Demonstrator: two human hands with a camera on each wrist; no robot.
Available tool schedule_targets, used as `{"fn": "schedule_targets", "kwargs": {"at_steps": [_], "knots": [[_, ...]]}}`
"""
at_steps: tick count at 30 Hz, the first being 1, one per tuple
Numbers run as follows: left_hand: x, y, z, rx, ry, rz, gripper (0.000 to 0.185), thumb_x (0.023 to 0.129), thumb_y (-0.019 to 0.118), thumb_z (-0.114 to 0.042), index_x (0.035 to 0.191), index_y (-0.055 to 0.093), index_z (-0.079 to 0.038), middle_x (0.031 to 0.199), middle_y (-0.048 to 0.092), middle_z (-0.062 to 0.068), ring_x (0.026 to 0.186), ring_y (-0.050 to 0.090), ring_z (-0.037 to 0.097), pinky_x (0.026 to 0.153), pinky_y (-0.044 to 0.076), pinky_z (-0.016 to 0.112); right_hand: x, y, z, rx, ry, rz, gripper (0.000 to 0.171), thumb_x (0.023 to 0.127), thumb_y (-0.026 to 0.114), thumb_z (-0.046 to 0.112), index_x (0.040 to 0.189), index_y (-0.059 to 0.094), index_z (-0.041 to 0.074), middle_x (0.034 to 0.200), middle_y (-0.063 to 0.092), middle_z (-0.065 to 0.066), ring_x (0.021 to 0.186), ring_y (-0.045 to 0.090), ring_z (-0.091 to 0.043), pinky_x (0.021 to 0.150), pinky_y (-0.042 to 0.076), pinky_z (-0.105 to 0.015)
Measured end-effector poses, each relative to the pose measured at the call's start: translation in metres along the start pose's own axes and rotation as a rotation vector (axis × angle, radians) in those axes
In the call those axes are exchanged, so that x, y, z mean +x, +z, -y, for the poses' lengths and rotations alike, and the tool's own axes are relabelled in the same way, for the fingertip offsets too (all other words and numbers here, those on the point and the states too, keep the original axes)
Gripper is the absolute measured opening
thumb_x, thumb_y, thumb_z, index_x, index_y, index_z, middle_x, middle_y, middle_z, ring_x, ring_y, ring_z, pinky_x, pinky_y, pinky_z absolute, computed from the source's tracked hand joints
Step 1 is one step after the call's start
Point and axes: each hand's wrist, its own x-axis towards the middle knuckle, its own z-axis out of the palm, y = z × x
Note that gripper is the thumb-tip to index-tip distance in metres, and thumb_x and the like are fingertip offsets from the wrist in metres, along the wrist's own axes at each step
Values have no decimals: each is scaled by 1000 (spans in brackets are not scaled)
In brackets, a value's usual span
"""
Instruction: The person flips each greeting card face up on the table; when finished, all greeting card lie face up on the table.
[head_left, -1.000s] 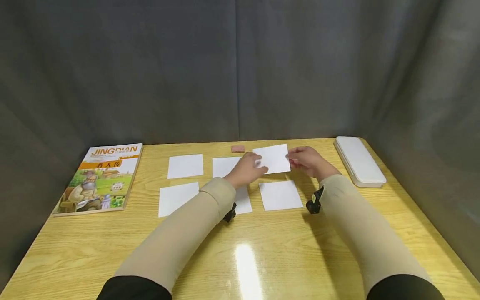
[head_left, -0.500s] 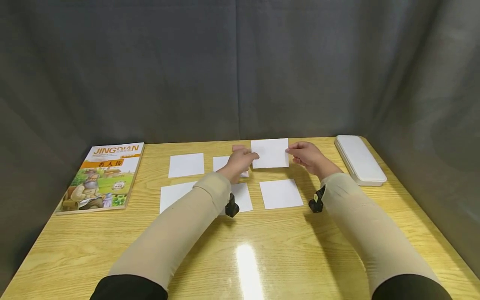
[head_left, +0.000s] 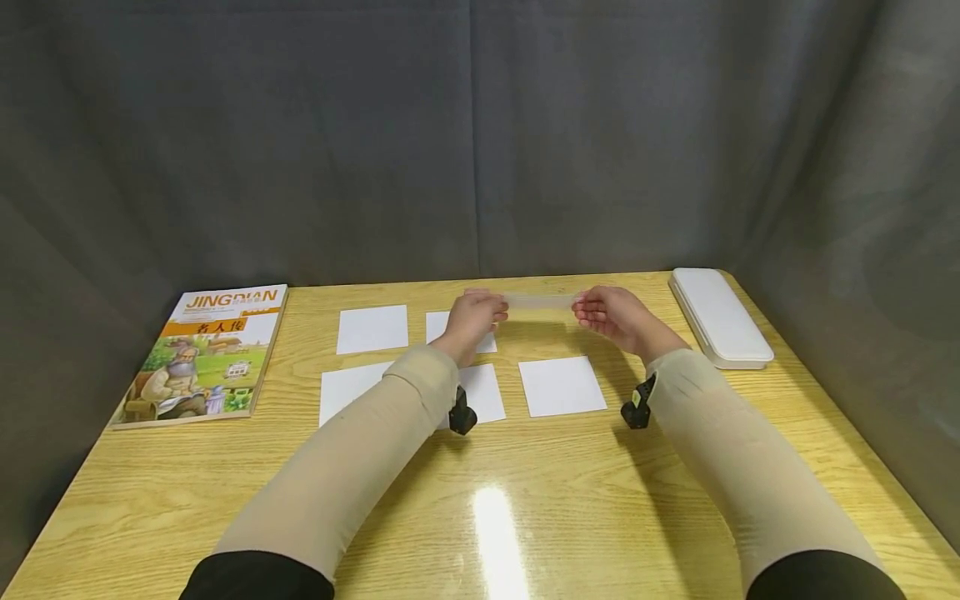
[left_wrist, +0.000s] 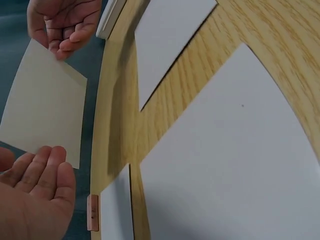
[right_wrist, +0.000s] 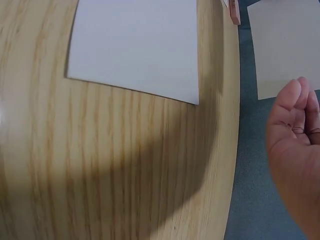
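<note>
In the head view's lower half, the bench (head_left: 570,500) spreads in front. Right of centre, a white card (head_left: 562,386) lies flat on it. Farther up, the held card (head_left: 538,302) hangs above the bench between both hands, its face strongly foreshortened: the left hand (head_left: 472,321) pinches its left edge, the right hand (head_left: 617,321) its right. A dark curtain (head_left: 480,150) fills the top.

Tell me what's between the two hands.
A pale card, held at opposite edges by the left hand and the right hand; the head and left wrist views show it.
</note>
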Motion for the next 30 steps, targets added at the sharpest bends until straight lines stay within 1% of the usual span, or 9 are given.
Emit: {"fn": "schedule_targets", "kwargs": {"at_steps": [2, 8, 10, 13, 17, 19, 22, 27, 30], "knots": [[1, 0, 1, -4, -1, -8, 40, 109, 49, -14, 141, 54, 9, 134, 62, 20, 122, 59, 30, 110, 45, 45, 0, 0, -1, -6, 1, -3, 28, 111, 43, 10, 127, 52, -11, 96, 66, -2, 82, 65, -9, 83, 57, -21], [2, 2, 4, 41, -1, -47, 44, 106, 54, -15, 143, 53, 8, 132, 61, 17, 108, 59, 22, 106, 49, 43, 3, 4, -6, -86, 14, -36, 26, 108, 53, 6, 130, 49, -7, 111, 56, -7, 85, 60, -11, 82, 56, -21], [1, 1, 5, 48, 5, -50, 41, 105, 54, -14, 140, 56, 8, 136, 60, 17, 107, 60, 23, 105, 49, 44, 3, 6, -6, -118, 25, -51, 28, 107, 54, 7, 131, 49, -7, 109, 57, -7, 84, 59, -11, 81, 55, -20], [1, 0, 7, 34, 13, -44, 45, 102, 54, -10, 145, 52, 5, 129, 62, 18, 104, 63, 26, 103, 50, 46, 3, 7, -6, -197, 34, -54, 32, 108, 55, 9, 134, 51, -8, 104, 57, -5, 84, 56, -11, 81, 54, -22], [3, -3, 8, 37, 10, -26, 50, 101, 56, -9, 149, 46, 1, 130, 59, 20, 98, 64, 30, 95, 54, 43, 4, 9, -7, -280, 17, -13, 32, 107, 53, 7, 135, 54, -9, 93, 54, -3, 79, 49, -13, 78, 49, -27], [5, -5, 8, 80, 7, 3, 48, 102, 57, -10, 147, 49, 2, 143, 51, 17, 94, 63, 25, 88, 55, 37, 4, 10, -7, -313, 1, 35, 32, 106, 52, 5, 135, 55, -10, 90, 53, -3, 77, 47, -14, 75, 45, -30], [6, -6, 7, 164, -9, 83, 44, 104, 59, -14, 144, 54, 4, 147, 50, 15, 89, 61, 18, 79, 54, 30, 4, 14, -6, -351, -8, 117, 29, 107, 51, 5, 132, 58, -9, 94, 58, -3, 79, 50, -15, 75, 44, -33], [5, -4, 4, 282, -24, 212, 44, 104, 61, -15, 145, 55, 0, 118, 68, 15, 92, 64, 19, 82, 55, 33, 2, 25, -3, -388, -2, 251, 26, 107, 51, 4, 127, 62, -8, 108, 67, -6, 89, 60, -18, 82, 50, -36], [4, -3, 4, 364, 11, 226, 35, 103, 62, -12, 135, 63, 1, 113, 68, 12, 93, 62, 18, 85, 55, 34, 3, 33, -2, -398, -6, 293, 27, 107, 51, 4, 128, 61, -9, 112, 67, -8, 93, 61, -19, 84, 51, -35]]}}
